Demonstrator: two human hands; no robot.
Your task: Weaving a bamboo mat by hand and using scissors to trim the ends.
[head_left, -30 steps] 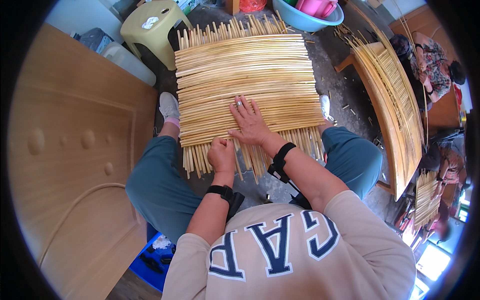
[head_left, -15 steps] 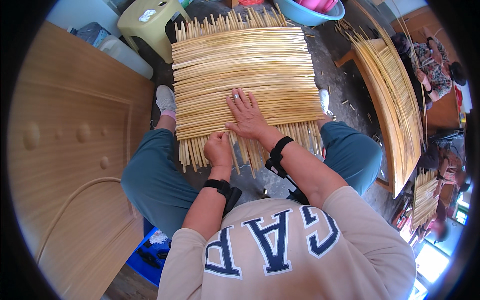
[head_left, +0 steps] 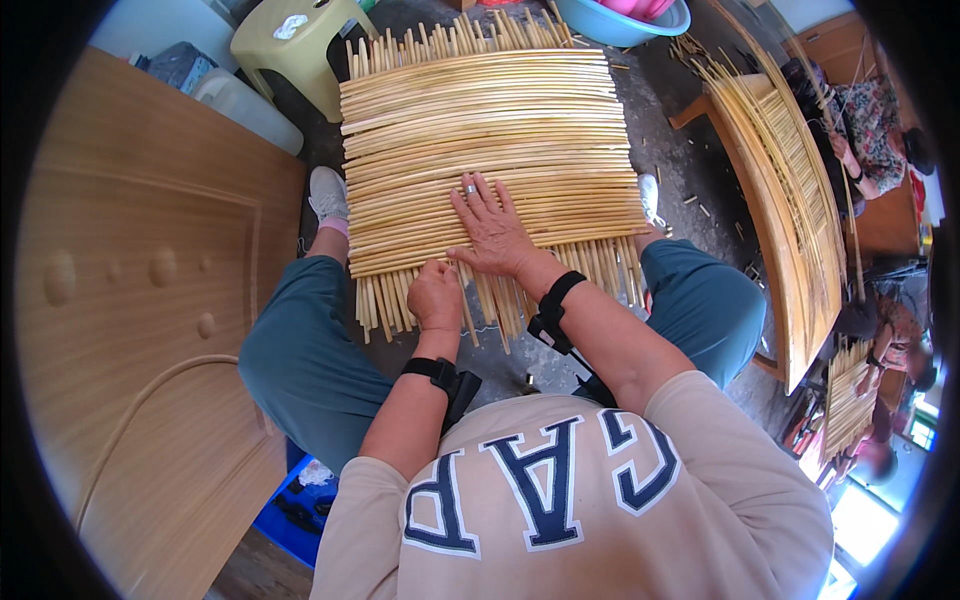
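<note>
Between my knees lies a mat of pale yellow rods point(head_left: 490, 110), its long rods running left to right. Under it a layer of crossing rods point(head_left: 385, 308) pokes out at the near and far edges. My right hand point(head_left: 497, 232) rests flat on the mat, fingers spread, near its front edge. Just left of it, my left hand point(head_left: 436, 297) is closed at that edge, above the crossing rod ends. Its fingers hide whatever they grip.
A wooden panel point(head_left: 160, 300) rises on my left, with a beige stool point(head_left: 300, 50) beyond it. A blue basin point(head_left: 625, 22) stands at the far side. On the right, a wooden frame point(head_left: 775, 250) bears more rods, and other people work past it. Rod offcuts litter the floor.
Both hands keep their places on the mat. The whole view has shifted very slightly, and a co-worker at the far right has moved a little.
</note>
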